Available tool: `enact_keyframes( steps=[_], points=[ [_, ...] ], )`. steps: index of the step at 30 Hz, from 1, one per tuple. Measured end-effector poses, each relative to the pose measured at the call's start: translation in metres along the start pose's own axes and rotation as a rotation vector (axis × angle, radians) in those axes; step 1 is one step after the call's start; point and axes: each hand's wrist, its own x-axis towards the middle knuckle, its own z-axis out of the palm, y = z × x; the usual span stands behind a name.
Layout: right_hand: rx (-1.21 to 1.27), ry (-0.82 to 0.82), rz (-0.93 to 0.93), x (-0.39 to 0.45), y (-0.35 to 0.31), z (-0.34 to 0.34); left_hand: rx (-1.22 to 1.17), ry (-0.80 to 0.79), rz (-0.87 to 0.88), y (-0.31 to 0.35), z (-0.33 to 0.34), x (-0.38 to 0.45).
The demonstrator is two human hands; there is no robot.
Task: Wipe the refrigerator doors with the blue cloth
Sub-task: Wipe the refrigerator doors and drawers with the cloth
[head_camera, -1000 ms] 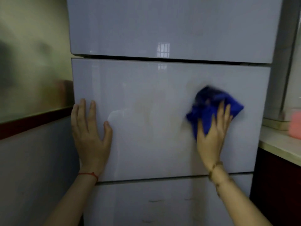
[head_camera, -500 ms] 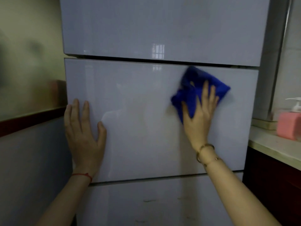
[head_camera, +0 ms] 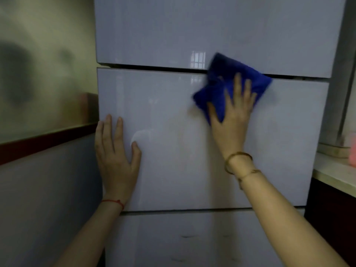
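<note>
Glossy fridge (head_camera: 173,160) fills the kitchen corner. Right hand (head_camera: 234,114) presses the cloth (head_camera: 238,78), soft and light, flat-fingered at the middle door's top edge; left hand (head_camera: 115,151) rests flat, holding nothing.

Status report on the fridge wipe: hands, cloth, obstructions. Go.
Left hand flat on middle door. Right hand pressing blue cloth at the door's top edge, overlapping the seam. Nothing in the way.

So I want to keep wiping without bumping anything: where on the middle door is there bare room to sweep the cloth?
Bare room on the middle door: the wide stretch between the left hand and right hand, and right of the blue cloth towards the door's edge. The lower left corner is crowded.
</note>
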Motion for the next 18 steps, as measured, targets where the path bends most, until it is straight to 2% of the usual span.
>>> enact_keyframes(
  steps=[3, 6, 8, 11, 13, 15, 18],
  points=[
    [0.017, -0.122, -0.273, -0.047, -0.039, 0.012, -0.007, -0.007, -0.001, -0.001, -0.001, 0.000],
    [-0.022, -0.226, -0.462, -0.104, -0.017, -0.002, 0.000, -0.010, 0.009, -0.002, -0.001, 0.001],
    [-0.055, -0.193, -0.435, -0.091, 0.012, -0.012, 0.000, -0.003, 0.008, -0.001, -0.001, 0.000],
    [-0.014, -0.029, -0.093, -0.029, 0.012, -0.009, 0.004, 0.002, 0.006, -0.001, -0.001, 0.001],
    [0.003, 0.024, 0.004, 0.003, -0.013, 0.004, 0.011, -0.008, 0.003, 0.000, 0.000, 0.001],
    [-0.002, 0.006, -0.103, -0.002, -0.038, 0.016, 0.006, -0.015, -0.001, -0.001, -0.001, 0.000],
    [-0.014, -0.158, -0.375, -0.067, -0.042, 0.014, 0.000, -0.022, -0.004, -0.003, -0.001, 0.000]
  ],
)
